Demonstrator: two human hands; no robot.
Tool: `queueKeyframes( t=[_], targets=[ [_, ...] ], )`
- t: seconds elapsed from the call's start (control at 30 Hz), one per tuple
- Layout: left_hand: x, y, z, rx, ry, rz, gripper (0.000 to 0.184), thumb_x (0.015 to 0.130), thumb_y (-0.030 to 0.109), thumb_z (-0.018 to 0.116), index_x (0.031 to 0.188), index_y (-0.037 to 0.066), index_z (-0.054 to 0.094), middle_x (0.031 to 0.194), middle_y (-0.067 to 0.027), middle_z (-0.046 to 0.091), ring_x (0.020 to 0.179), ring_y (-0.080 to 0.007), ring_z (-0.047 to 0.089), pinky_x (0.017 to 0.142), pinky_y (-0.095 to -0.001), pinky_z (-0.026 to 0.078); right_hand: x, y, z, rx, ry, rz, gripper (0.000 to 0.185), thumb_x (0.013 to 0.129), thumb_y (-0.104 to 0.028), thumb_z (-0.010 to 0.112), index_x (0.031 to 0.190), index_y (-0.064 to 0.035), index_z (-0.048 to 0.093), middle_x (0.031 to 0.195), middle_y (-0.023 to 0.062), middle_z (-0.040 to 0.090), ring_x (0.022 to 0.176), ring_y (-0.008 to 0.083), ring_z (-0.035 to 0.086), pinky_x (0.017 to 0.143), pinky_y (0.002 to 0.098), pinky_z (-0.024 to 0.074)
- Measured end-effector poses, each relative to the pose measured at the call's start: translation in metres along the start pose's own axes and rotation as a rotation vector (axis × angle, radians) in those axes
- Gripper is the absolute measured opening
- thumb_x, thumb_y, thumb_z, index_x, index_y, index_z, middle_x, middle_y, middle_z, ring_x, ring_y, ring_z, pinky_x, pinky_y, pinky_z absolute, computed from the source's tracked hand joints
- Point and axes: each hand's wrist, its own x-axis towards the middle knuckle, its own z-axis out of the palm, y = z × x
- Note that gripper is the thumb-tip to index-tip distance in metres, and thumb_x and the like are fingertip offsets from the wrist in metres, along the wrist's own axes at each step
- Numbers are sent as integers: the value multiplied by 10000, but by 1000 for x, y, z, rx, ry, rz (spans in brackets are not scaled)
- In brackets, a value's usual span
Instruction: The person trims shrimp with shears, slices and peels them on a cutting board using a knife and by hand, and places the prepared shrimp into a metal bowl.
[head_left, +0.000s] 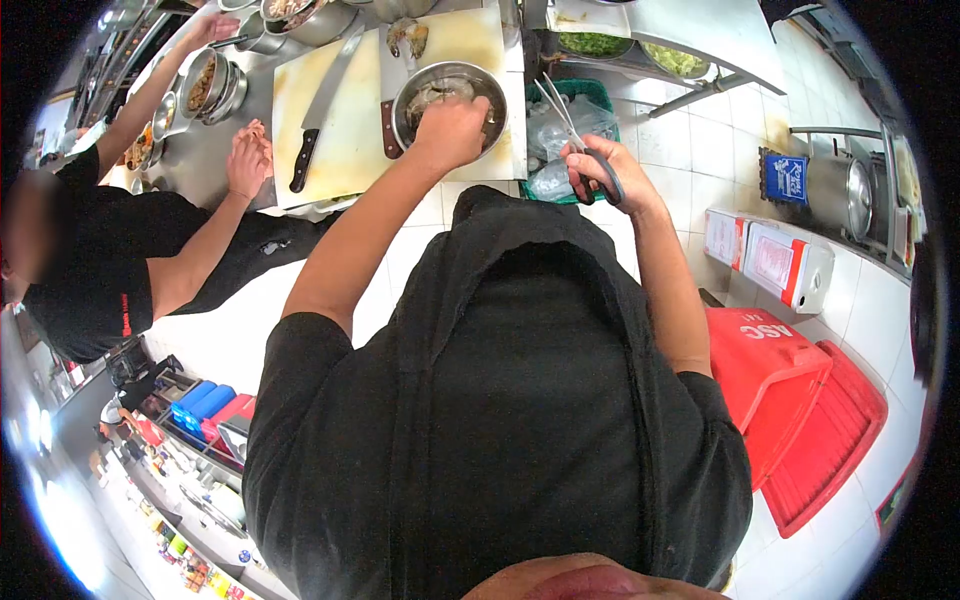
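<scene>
My left hand [452, 133] reaches down into a round metal bowl [402, 130], its fingers curled and mostly hidden behind the back of the hand. Greyish raw shrimp [440, 92] lie in the bowl beside it; whether one is pinched in the fingers is hidden. A pair of scissors [600, 165] with dark handles is gripped in my right hand [612, 176], blades apart and pointing up and away. Behind the bowl, a brownish shrimp [407, 40] rests on the white cutting board [468, 38]. A knife's brown handle [390, 130] shows at the bowl's left edge.
A large black-handled knife [318, 120] lies on another cutting board [350, 150]. At left stands a co-worker [130, 240], one hand [249, 160] near that board. A green crate [600, 92] with plastic bags sits below the counter. Right are a red bin [760, 380] and boxes [775, 262].
</scene>
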Motion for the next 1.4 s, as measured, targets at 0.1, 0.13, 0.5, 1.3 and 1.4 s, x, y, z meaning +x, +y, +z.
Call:
queueKeyframes(
  t=[0.1,0.13,0.5,1.3,1.4],
  targets=[
    [6,6,-6,-19,-98,-94,456,777,173,673,1200,90,525,938,-219,694,930,-378,672,780,-520,532,2,4,4,50,25,-4,307,905,-291,729,1043,-35,629,659,8,599,514,103,541,476,237,361],
    [7,9,-10,-66,-103,-114,467,779,168,667,1212,80,516,940,-223,693,928,-379,672,780,-508,533,3,4,4,76,34,-4,311,905,-289,728,1044,-30,628,659,10,600,512,106,543,476,237,362],
    [0,-7,-20,-1006,52,-175,554,812,101,698,1316,41,476,865,-85,679,799,-174,642,753,-314,513,59,-21,33,203,184,-153,360,854,-203,779,1104,-6,611,849,60,682,689,99,640,602,224,495],
    [-36,-50,-59,-1296,347,-263,283,923,57,661,1201,9,632,976,-33,700,849,-115,644,791,-271,521,143,-79,82,-143,-157,-310,431,827,-232,806,1180,-31,658,880,16,674,709,59,586,606,221,454],
    [-35,-48,-43,-1451,331,-233,261,934,46,643,1190,-5,633,974,-40,695,831,-113,637,770,-269,522,139,-73,79,-273,-30,-378,438,835,-239,800,1182,-16,653,885,24,678,739,58,597,620,228,461]
  ],
)
